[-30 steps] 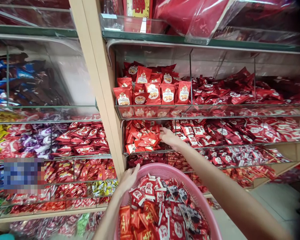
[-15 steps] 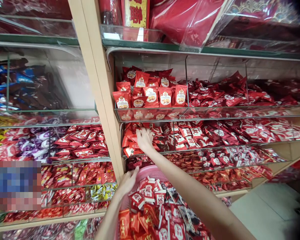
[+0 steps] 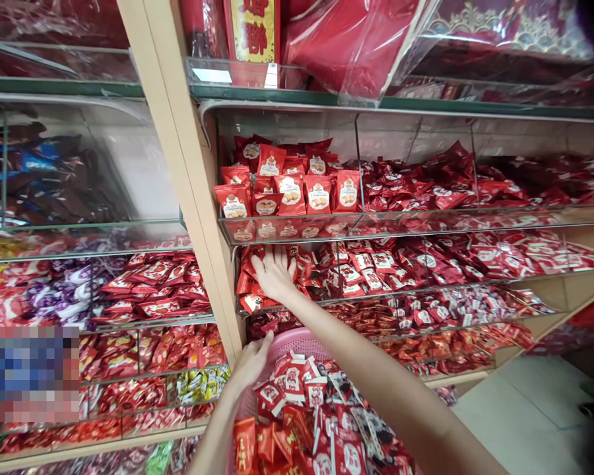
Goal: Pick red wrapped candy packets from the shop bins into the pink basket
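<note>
The right hand [image 3: 273,274] is up in a glass shelf bin [image 3: 376,293] piled with shiny red snack packets [image 3: 262,284], fingers [image 3: 282,262] spread wide and pressed flat on the pile, not pinching anything as far as I can see. The left hand [image 3: 250,363] sits down at the rim of a pink plastic basket [image 3: 297,343], fingers curled in against it, though honestly I can't tell if it's actually gripping. The basket is just below that bin, bottom middle of the frame, heaped with red and white wrapped packets [image 3: 297,402], some with dark print too. Right above the right hand there's a bin of red cookie bags [image 3: 290,194] behind a glass front, a pale wooden upright [image 3: 198,198] runs down just left of it, more wrapped candy [image 3: 148,284] fills the shelves on the left, and a tile floor [image 3: 519,422] shows lower right.
</note>
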### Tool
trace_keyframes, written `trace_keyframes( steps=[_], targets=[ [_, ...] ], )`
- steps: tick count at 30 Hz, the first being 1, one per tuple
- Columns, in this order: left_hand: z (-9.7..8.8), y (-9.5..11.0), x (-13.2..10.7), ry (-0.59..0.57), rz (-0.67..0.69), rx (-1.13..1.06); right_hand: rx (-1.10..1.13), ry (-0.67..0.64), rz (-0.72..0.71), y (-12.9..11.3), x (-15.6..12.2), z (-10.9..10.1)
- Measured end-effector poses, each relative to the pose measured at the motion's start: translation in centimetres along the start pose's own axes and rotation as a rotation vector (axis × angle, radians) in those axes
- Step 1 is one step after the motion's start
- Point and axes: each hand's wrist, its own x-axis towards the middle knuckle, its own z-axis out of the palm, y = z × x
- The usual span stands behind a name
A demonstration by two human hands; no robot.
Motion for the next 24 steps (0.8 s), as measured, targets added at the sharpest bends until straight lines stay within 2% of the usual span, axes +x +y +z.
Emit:
trace_keyframes(
  steps=[4,9,11,14,16,24],
  targets=[
    [0.1,-0.1,0.2,0.001,0.033,0.043,0.113,-0.049,-0.008,1.7,-0.5,-1.1],
    [0.0,0.1,0.0,0.006,0.021,0.05,0.118,-0.014,-0.128,3.4,-0.2,-3.1],
    [0.0,0.2,-0.1,0.001,0.015,0.044,-0.043,-0.017,-0.124,4.1,0.5,-4.7],
    [-0.1,0.1,-0.1,0.004,0.002,0.034,-0.397,-0.044,-0.088,5.3,1.8,-7.0],
    [-0.1,0.0,-0.1,0.008,-0.001,0.031,-0.517,-0.065,-0.09,6.0,2.5,-7.7],
    [0.2,-0.7,0.1,0.016,0.005,0.013,-0.571,-0.102,-0.059,6.8,3.8,-5.5]
  ],
)
